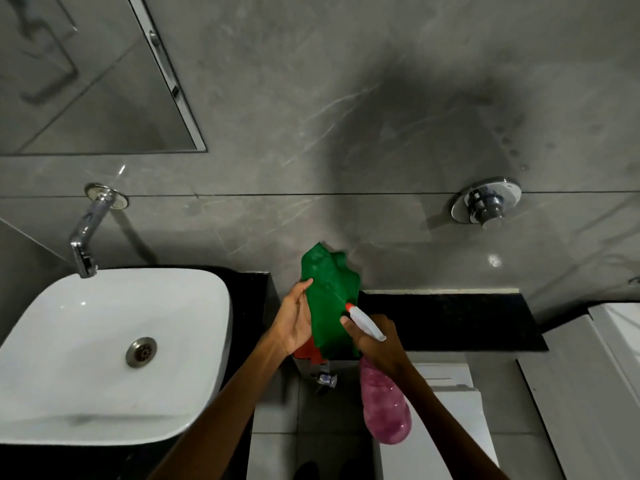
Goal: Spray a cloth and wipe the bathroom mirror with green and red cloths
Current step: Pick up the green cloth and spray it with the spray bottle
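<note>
1. The left hand (pixel 294 322) reaches in from the bottom centre of the frame, forearm angled up and to the right, palm turned toward the right. Its fingers are spread flat behind the green cloth (pixel 327 299), supporting it with the thumb lying on the cloth's left edge.
2. The green cloth stands upright just right of centre, its top corner raised against the grey wall (pixel 381 98).
3. One red cloth (pixel 308 351) shows only as a small patch below the left palm, under the lower edge of the green cloth; both are held by the same hand.
4. The right hand (pixel 377 344) comes from the lower right, wrist bent, fingers curled around the neck of one spray bottle (pixel 386 407). The index finger lies near the trigger; whether it is pressing cannot be told.
5. The bottle's pink body hangs down below the hand, and its white head with the red nozzle (pixel 349 305) points up-left, touching or just beside the green cloth.
6. One mirror (pixel 86 91) fills the upper left of the frame.
7. One white sink (pixel 104 341) sits at lower left, with one chrome tap (pixel 86 233) above it.
8. One chrome wall valve (pixel 485 204) is at right of centre.
</note>
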